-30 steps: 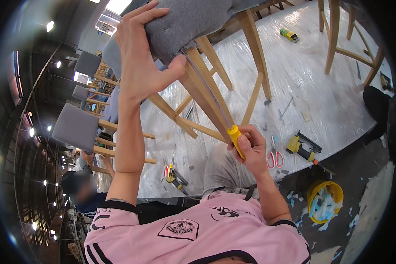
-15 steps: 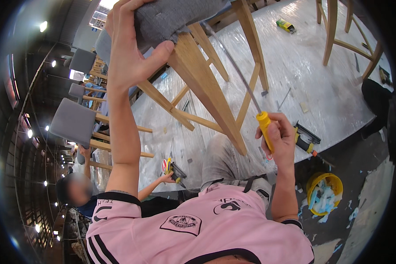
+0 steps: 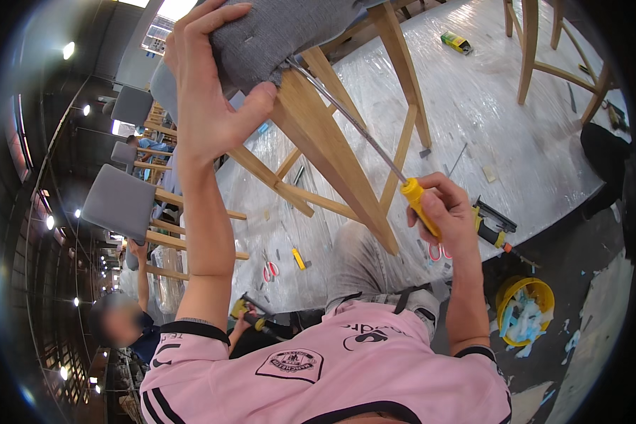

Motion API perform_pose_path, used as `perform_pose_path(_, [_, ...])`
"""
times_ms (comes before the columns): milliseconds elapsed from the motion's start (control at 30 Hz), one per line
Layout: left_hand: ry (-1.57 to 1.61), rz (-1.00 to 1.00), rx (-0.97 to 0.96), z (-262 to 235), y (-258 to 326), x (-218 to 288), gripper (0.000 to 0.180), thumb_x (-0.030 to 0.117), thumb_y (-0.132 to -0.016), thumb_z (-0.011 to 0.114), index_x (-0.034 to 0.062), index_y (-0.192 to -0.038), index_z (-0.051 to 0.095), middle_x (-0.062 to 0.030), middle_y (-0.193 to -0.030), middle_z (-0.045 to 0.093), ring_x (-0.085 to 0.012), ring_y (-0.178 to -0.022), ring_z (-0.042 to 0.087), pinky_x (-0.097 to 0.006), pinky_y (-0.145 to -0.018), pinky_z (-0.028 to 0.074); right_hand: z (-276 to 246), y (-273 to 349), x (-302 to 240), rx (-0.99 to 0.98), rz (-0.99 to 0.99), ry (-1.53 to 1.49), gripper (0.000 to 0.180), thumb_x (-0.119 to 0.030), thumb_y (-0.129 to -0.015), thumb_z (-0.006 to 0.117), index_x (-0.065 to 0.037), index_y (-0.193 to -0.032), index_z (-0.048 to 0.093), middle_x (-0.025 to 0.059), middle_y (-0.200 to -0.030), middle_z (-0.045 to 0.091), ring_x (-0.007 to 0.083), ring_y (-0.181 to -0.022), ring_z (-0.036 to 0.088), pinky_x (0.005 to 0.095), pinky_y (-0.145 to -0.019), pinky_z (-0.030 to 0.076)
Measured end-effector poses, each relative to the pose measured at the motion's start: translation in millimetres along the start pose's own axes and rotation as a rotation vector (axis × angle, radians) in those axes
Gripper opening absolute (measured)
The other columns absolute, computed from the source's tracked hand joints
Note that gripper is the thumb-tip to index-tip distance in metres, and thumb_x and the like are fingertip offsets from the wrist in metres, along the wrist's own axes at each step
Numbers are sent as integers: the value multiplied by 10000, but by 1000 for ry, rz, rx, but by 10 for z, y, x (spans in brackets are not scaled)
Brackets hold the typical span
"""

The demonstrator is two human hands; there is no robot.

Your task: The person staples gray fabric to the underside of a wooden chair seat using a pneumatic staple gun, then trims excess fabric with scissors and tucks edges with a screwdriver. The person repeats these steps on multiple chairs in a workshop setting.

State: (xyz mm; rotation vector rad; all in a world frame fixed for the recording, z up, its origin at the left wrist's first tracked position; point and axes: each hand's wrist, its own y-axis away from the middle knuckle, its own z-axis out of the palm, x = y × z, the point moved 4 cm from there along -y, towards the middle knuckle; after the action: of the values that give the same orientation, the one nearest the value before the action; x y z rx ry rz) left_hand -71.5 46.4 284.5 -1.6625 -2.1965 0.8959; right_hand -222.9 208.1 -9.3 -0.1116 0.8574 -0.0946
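A wooden chair (image 3: 332, 145) with a grey upholstered seat (image 3: 290, 32) lies tipped before me, its nearest leg pointing down toward my knee. My left hand (image 3: 212, 92) is spread over the seat's edge, thumb against the fabric near the top of that leg. In my right hand (image 3: 445, 212) is the yellow handle of a long-shafted screwdriver (image 3: 374, 145). Its shaft slants up to the left, and the tip meets the fabric edge beside the leg's top. Whether the tip is tucked under the cloth is hard to make out.
Plastic film covers the table (image 3: 473, 113). On it lie red-handled scissors (image 3: 270, 271), a yellow cutter (image 3: 299, 259) and a small box (image 3: 456, 42). A staple gun (image 3: 493, 225) sits right, above a yellow bucket (image 3: 524, 311) of scraps. A co-worker (image 3: 124, 321) works at left.
My right hand has moved the screwdriver slightly left, bringing its tip to the fabric beside the leg. The co-worker's nail gun has moved nearer and left, uncovering scissors and a yellow cutter.
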Motion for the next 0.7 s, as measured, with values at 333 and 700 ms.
perform_pose_path(333, [-58, -29, 74, 55, 36, 46, 748, 466, -714, 765, 143, -1355, 553, -117, -1441, 524, -293, -1371, 465, -454, -1156, 354, 923, -116, 663, 154, -199, -173, 303, -308, -1063, 599, -46, -1215, 591, 108, -819, 669, 60, -487, 483, 204, -421, 357])
perform_pose_path(700, [-56, 62, -17, 7, -107, -16, 806, 384, -695, 763, 30, -1365, 491, -237, -1423, 458, -359, -1335, 437, -476, -1151, 299, 335, 204, 259, 159, -136, 24, 333, -286, -1036, 652, -34, -1250, 614, 67, -812, 690, 18, -499, 452, 187, -443, 344])
